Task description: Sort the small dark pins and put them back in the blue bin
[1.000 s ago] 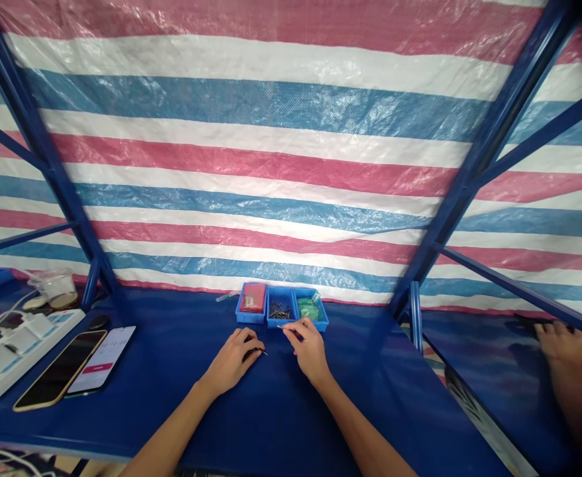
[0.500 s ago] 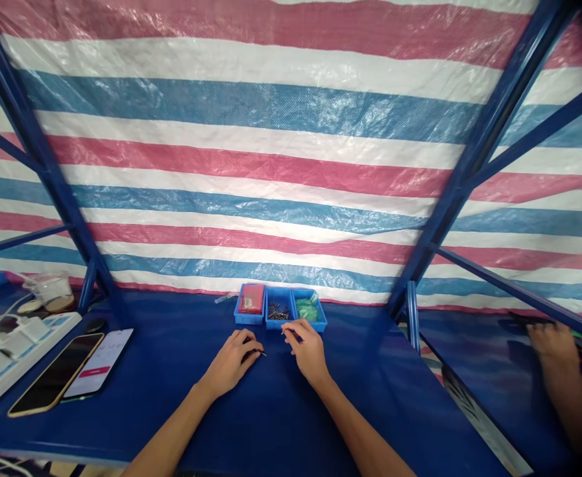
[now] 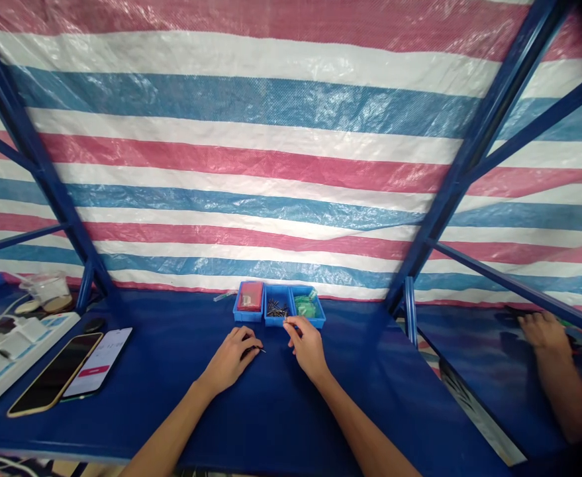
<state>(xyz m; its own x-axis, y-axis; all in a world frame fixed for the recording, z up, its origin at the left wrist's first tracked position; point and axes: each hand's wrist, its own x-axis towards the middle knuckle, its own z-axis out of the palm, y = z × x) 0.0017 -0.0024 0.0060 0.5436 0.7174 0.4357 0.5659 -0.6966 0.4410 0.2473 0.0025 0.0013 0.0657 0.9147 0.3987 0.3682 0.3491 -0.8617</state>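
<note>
My left hand [image 3: 232, 358] rests on the blue tabletop with thumb and fingers closed on a thin dark screw [image 3: 263, 350], whose tip sticks out to the right. Just in front of the middle blue bin [image 3: 276, 324], my right hand [image 3: 307, 346] pinches a tiny metal piece [image 3: 285, 319] that looks like a screw; the fingertips cover most of it. Loose dark screws [image 3: 276, 309] lie in that middle bin. The left bin [image 3: 247, 317] holds a red packet [image 3: 249, 297], and green plastic bags [image 3: 306, 307] fill the right bin [image 3: 315, 323].
On the left lie two phones [image 3: 55, 374] [image 3: 102, 361] and a white power strip [image 3: 27, 361] with plugs and cables. A small clear packet [image 3: 225, 296] is left of the bins. Blue metal posts [image 3: 420, 238] flank a striped sheet. At far right, another person's hand [image 3: 543, 331] shows.
My right hand has moved slightly toward the middle bin, its fingertips now at the bin's front edge. My left hand stays in place. The view has shifted slightly.
</note>
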